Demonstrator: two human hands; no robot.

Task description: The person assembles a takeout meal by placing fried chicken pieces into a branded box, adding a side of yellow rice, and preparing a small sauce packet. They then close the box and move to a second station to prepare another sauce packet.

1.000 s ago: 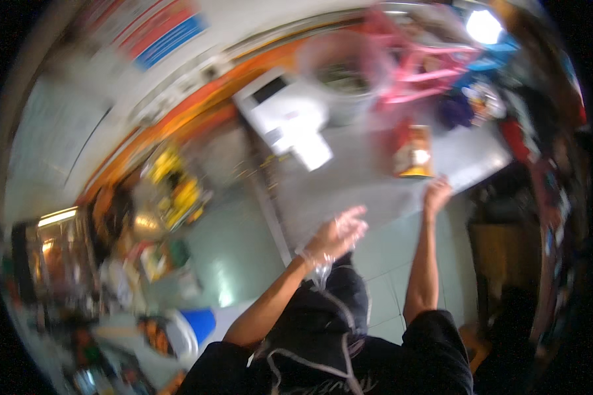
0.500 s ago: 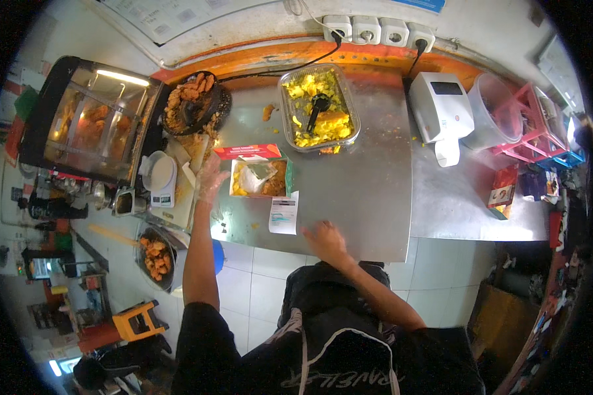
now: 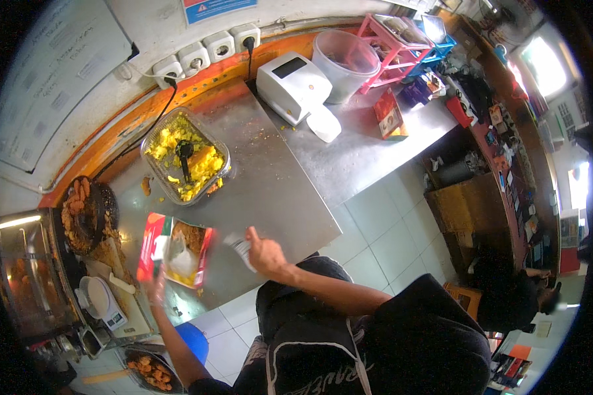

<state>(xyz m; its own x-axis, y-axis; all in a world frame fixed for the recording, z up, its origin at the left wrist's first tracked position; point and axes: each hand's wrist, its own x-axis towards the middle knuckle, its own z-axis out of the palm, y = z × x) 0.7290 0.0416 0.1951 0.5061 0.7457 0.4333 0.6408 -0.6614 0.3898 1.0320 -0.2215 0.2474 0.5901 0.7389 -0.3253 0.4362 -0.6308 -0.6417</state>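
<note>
An open red and white carton (image 3: 172, 251) with food in it lies on the steel counter (image 3: 277, 191). My left hand (image 3: 156, 288) is at the carton's near edge; it is blurred, and I cannot tell whether it grips the carton. My right hand (image 3: 265, 253) hovers over the counter's front edge, just right of the carton, with its fingers pinched on a small white paper slip (image 3: 239, 247).
Behind the carton sits a metal tray of yellow food (image 3: 186, 158) with a black spoon. A white label printer (image 3: 292, 84), a clear tub (image 3: 346, 62) and a pink rack (image 3: 402, 38) stand further right. A dark bowl of fried pieces (image 3: 85, 212), a heated display (image 3: 21, 276) and a scale (image 3: 102, 299) are on the left.
The paper slip that lay on the counter beside the carton is now in my right hand. My left hand has moved from the carton's far side to its near edge. The view has swung.
</note>
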